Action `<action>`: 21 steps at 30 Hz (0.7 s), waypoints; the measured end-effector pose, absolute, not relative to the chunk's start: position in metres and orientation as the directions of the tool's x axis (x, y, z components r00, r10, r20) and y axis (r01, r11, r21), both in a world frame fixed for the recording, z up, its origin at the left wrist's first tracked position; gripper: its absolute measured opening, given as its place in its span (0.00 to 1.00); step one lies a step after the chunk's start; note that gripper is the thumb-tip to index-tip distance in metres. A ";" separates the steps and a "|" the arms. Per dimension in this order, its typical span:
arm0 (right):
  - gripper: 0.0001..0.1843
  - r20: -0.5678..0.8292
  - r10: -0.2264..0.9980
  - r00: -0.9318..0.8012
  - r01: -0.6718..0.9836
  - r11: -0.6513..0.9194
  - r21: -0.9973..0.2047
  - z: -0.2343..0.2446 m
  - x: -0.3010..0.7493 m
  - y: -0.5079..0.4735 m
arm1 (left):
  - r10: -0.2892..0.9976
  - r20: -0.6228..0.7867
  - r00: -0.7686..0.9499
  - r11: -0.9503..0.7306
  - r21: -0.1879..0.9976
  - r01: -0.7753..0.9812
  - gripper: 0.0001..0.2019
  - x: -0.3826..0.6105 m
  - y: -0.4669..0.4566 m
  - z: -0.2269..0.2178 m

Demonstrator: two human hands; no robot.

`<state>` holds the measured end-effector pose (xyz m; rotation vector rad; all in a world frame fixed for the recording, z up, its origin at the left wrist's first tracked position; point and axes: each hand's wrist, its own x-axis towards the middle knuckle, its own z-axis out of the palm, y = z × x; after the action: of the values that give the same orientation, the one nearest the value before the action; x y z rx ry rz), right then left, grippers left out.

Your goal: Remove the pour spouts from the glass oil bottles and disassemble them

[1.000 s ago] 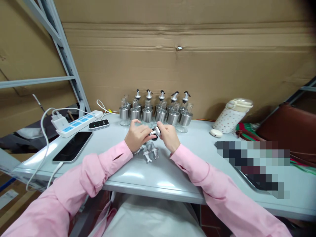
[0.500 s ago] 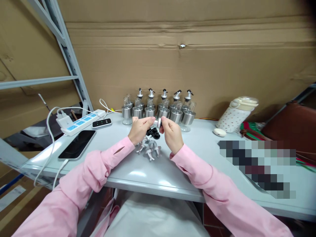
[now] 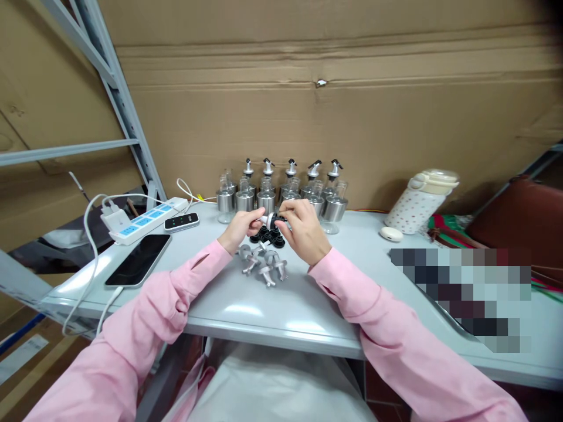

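My left hand [image 3: 240, 230] pinches a silver pourer spout [image 3: 268, 221] by its narrow left end. At the spout's wide end, the fingers of my right hand [image 3: 306, 232] close round a black stopper [image 3: 274, 221]; the two pieces touch, and my fingers partly cover the join. Several black stoppers [image 3: 265, 237] lie on the table just below the held pieces. Nearer to me is a loose group of silver pourer spouts [image 3: 266, 271]. Behind my hands stand glass bottles with steel sleeves [image 3: 226, 200], some at the back fitted with spouts [image 3: 314, 169].
On the left lie a power strip [image 3: 149, 220], a small black device [image 3: 182, 221] and a phone [image 3: 138, 259] on a cable. To the right are a dotted flask [image 3: 417, 202], a white case [image 3: 391, 234] and a brown bag [image 3: 514, 220]. Cardboard [image 3: 352, 129] rises behind the table.
My right hand has turned more palm-down and now holds a black stopper against the spout's wide end. Both hands have moved slightly, the left one to the left.
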<state>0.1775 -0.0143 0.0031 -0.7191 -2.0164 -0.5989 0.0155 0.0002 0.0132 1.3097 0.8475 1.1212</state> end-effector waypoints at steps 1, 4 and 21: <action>0.08 0.860 0.256 -0.442 0.691 0.709 0.144 0.003 0.177 -0.014 | 0.954 0.100 0.284 -0.056 0.986 -0.159 0.21 0.015 0.000 0.013; 0.09 0.852 0.259 -0.454 0.702 0.693 0.163 0.002 0.177 -0.013 | 0.946 0.038 0.321 0.023 0.983 -0.183 0.20 0.015 -0.001 0.013; 0.14 0.833 0.408 -0.373 0.671 0.738 -0.061 0.007 0.200 -0.009 | 0.889 0.365 0.277 -0.451 0.802 0.392 0.11 -0.020 0.021 -0.013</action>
<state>0.1996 -0.0092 0.0075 -0.8177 -2.0154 -0.3600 -0.0196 0.0208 -0.0128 1.9720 1.1472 1.1128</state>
